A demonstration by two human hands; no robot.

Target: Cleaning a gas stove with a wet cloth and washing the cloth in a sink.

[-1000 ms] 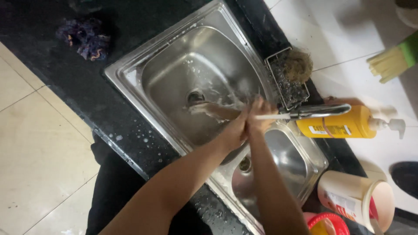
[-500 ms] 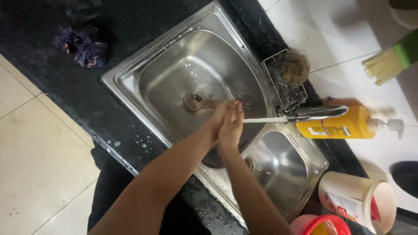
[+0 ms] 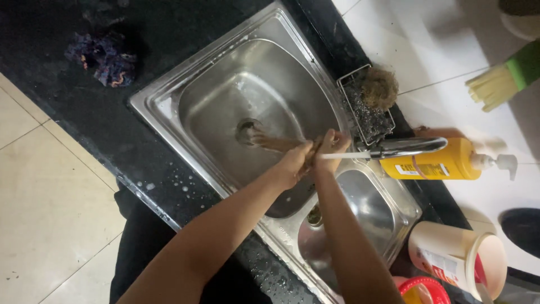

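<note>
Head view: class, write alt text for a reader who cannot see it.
Two hands, left hand and right hand, meet under the tap over a steel double sink. A yellow pump bottle and a wire rack with a scourer sit behind it.

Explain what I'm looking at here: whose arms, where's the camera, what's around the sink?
There is no machine: one camera worn on a person's head looks straight down at their two bare arms. The left hand and right hand are pressed together over the big sink basin, under the water from the tap. A blurred brownish thing sticks out from between them toward the drain; I cannot tell what it is. A smaller basin lies beside the big one. On the dark counter sit a crumpled dark cloth, a wire rack with a brown scrubber, a yellow pump bottle and a white tub.
</note>
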